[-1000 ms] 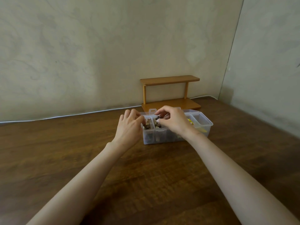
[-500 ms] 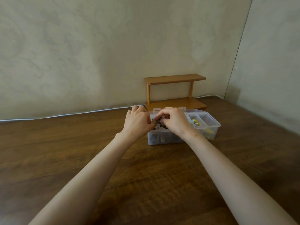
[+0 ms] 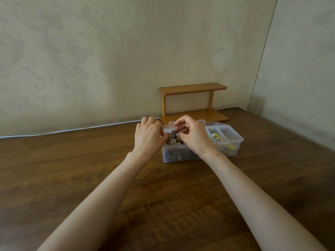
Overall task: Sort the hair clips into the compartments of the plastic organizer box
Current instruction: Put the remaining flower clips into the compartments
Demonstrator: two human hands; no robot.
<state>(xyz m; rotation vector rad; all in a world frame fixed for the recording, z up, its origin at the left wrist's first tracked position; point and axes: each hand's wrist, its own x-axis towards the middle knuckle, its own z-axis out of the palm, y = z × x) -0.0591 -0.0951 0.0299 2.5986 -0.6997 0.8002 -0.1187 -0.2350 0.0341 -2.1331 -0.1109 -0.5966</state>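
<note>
No text, label, brand or number can be read, neither on the plastic organizer box [image 3: 234, 144], nor on the wooden shelf [image 3: 192, 87], nor on the wall [image 3: 108, 60].

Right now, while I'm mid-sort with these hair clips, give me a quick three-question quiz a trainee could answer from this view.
1. True or false: the wooden shelf stands behind the organizer box.
2. Where do the yellow clips lie? A) in the box's left end; B) toward the box's right end; C) on the wooden shelf.
3. What do the left hand and right hand hold between them above the box?

Key: 1 true. 2 B. 3 a small dark clip, pinched between the fingers of both hands.
</note>
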